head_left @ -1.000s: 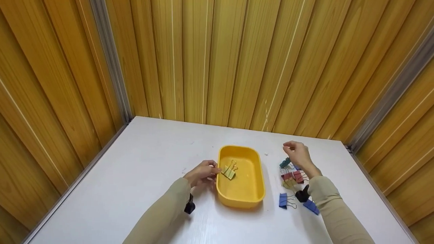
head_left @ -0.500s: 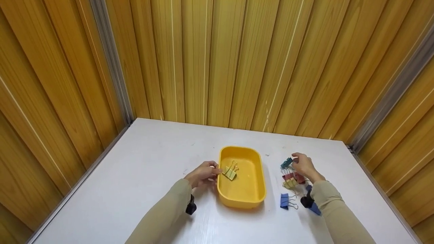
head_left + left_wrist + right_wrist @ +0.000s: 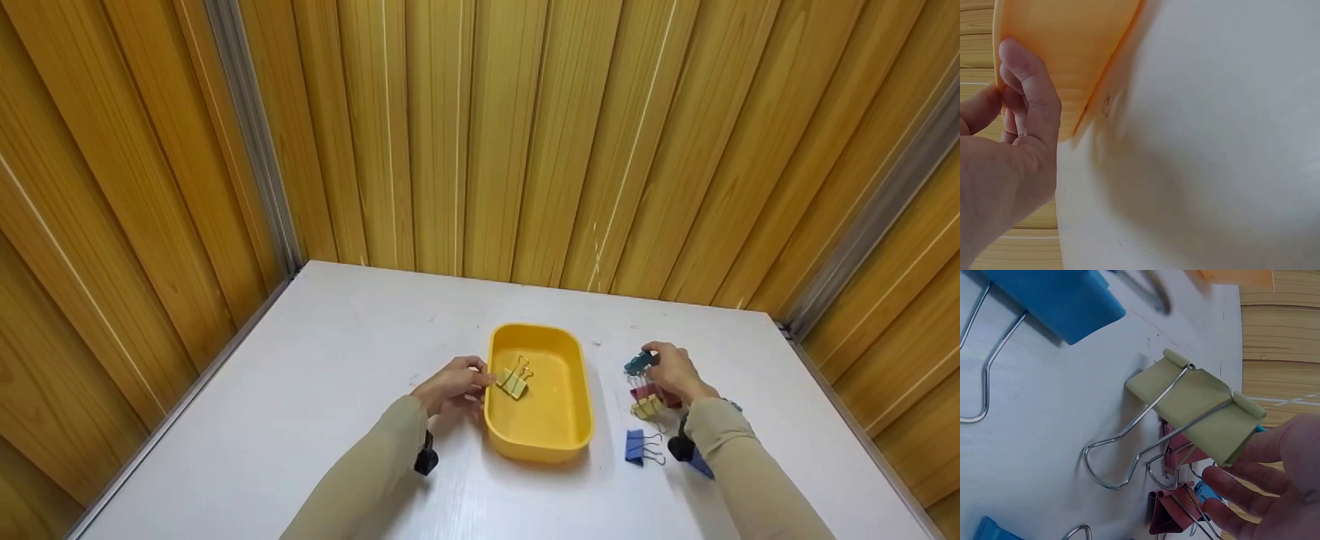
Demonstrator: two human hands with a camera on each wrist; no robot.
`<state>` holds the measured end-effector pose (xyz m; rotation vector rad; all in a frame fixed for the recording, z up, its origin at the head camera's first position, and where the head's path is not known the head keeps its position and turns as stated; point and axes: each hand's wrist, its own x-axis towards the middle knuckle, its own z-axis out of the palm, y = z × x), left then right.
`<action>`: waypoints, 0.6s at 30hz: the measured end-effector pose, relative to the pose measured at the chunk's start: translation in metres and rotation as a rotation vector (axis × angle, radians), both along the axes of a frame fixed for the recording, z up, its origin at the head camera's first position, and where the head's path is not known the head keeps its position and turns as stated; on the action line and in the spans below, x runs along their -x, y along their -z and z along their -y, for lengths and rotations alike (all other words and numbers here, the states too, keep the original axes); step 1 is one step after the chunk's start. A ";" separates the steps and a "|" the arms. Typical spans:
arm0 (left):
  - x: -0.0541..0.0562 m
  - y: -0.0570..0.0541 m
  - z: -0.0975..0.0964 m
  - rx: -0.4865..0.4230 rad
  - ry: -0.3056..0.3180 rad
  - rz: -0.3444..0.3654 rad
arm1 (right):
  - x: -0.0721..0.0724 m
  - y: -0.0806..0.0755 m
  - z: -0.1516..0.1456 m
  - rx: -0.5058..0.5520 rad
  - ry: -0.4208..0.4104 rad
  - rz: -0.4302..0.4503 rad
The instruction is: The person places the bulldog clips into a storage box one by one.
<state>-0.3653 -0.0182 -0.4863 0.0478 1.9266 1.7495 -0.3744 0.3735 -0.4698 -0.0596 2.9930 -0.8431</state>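
My left hand (image 3: 455,384) pinches the left rim of a yellow plastic box (image 3: 538,448), thumb on one side of the wall and fingers on the other, as the left wrist view also shows. A pale yellow binder clip (image 3: 514,383) lies inside the box. To the right, my right hand (image 3: 673,370) pinches a teal binder clip (image 3: 639,363) at the far end of a small pile. In the right wrist view a yellow binder clip (image 3: 1196,402) stands in front of the fingertips and hides most of the teal clip. Red binder clips (image 3: 1176,509) lie beside it.
A blue binder clip (image 3: 634,447) lies nearer on the white table (image 3: 360,337), between box and right forearm. Another blue clip (image 3: 700,463) is partly under the right wrist. Wood-patterned walls (image 3: 495,142) enclose the table's back and sides.
My right hand has come down from above the pile onto the teal binder clip, its fingers now around its end. My left hand keeps its hold on the box rim.
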 end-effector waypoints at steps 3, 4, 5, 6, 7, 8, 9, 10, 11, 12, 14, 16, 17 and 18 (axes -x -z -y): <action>0.000 0.002 0.000 -0.002 0.010 -0.002 | 0.000 0.002 -0.002 -0.028 -0.002 -0.061; 0.000 0.001 0.000 -0.007 0.011 0.001 | 0.000 0.002 -0.003 -0.036 -0.002 -0.078; 0.000 0.001 -0.001 -0.011 0.013 0.001 | 0.000 0.001 -0.003 -0.040 -0.003 -0.088; 0.000 0.001 -0.001 -0.016 0.015 -0.001 | 0.000 0.000 -0.004 -0.042 -0.005 -0.097; 0.000 0.001 -0.001 -0.017 0.014 -0.002 | 0.000 -0.001 -0.004 -0.037 0.000 -0.094; 0.000 0.001 -0.001 -0.024 0.014 -0.002 | 0.000 -0.002 -0.004 -0.033 0.004 -0.090; 0.000 0.000 -0.002 -0.031 0.012 -0.001 | 0.000 -0.002 -0.005 -0.024 0.007 -0.083; 0.001 0.000 -0.002 -0.033 0.010 -0.004 | 0.000 -0.003 -0.005 -0.017 0.009 -0.073; 0.001 0.000 -0.002 -0.035 0.009 -0.008 | 0.000 -0.003 -0.006 -0.007 0.012 -0.063; 0.001 0.000 -0.002 -0.038 0.007 -0.008 | 0.000 -0.003 -0.006 0.000 0.014 -0.057; 0.001 0.001 -0.001 -0.042 0.004 -0.001 | 0.000 -0.004 -0.007 0.008 0.014 -0.048; 0.001 0.002 0.000 -0.037 0.002 0.004 | 0.000 -0.004 -0.007 0.018 0.013 -0.042; 0.000 0.002 0.000 -0.036 0.002 0.006 | 0.000 -0.004 -0.007 0.022 0.012 -0.042; 0.000 0.002 0.000 -0.036 0.001 0.012 | 0.001 -0.004 -0.008 0.025 0.008 -0.041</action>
